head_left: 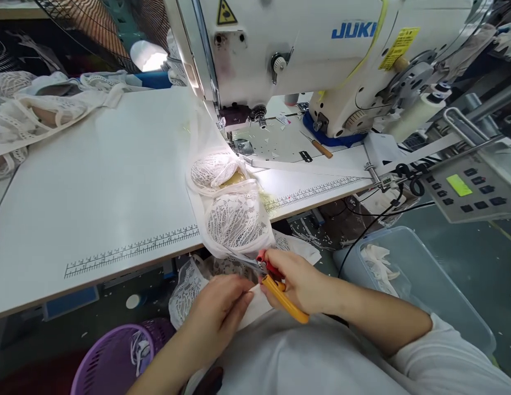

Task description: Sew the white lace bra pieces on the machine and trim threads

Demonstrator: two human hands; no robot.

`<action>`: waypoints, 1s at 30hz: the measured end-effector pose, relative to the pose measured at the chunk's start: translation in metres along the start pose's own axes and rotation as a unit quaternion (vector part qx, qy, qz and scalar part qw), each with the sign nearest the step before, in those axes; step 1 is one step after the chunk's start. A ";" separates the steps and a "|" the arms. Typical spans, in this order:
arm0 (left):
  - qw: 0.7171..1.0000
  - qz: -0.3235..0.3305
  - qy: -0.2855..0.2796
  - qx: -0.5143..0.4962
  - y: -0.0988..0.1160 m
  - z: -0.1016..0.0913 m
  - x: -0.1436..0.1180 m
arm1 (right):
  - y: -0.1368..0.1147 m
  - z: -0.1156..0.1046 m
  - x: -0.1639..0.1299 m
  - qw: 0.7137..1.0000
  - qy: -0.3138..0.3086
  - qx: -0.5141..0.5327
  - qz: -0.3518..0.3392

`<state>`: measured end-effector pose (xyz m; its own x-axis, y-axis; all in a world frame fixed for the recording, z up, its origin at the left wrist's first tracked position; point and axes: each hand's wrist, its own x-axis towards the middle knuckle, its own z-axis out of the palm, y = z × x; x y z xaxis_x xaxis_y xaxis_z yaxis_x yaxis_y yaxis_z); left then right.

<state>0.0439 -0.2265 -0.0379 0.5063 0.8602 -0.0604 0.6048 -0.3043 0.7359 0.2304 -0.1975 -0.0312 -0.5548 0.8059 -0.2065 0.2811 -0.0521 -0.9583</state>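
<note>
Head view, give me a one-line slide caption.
Right hand snips with thread scissors at a lace bra; left hand holds fabric.

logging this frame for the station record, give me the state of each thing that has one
left hand: pinching white fabric at the table edge
right hand: closed on the snips
snips: held, blades at the fabric
lace bra piece: draped over the table edge, upper end under the needle
sewing machine: fabric under its foot
control panel: screen lit green
purple basket: holds scraps
clear bin: holds white pieces
</note>
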 end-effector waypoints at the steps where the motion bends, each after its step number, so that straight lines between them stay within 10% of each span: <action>1: 0.999 0.013 -0.023 0.033 -0.006 -0.004 -0.001 | -0.002 -0.006 -0.003 1.000 0.006 -0.023 -0.002; 15: 0.976 -0.001 -0.065 0.207 -0.025 -0.031 -0.004 | 0.008 -0.046 -0.020 0.953 0.177 -0.242 -0.036; 22: 0.966 0.085 -0.046 0.239 -0.003 -0.017 0.007 | 0.008 0.003 0.006 0.976 -0.064 -0.196 -0.064; 30: 0.972 0.092 -0.076 0.203 -0.017 -0.027 -0.012 | 0.021 0.006 0.003 0.986 -0.068 -0.141 -0.050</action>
<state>0.0112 -0.2205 -0.0314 0.6947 0.7154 -0.0749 0.6731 -0.6097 0.4187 0.2298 -0.1995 -0.0534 -0.6853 0.7114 -0.1558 0.4147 0.2053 -0.8865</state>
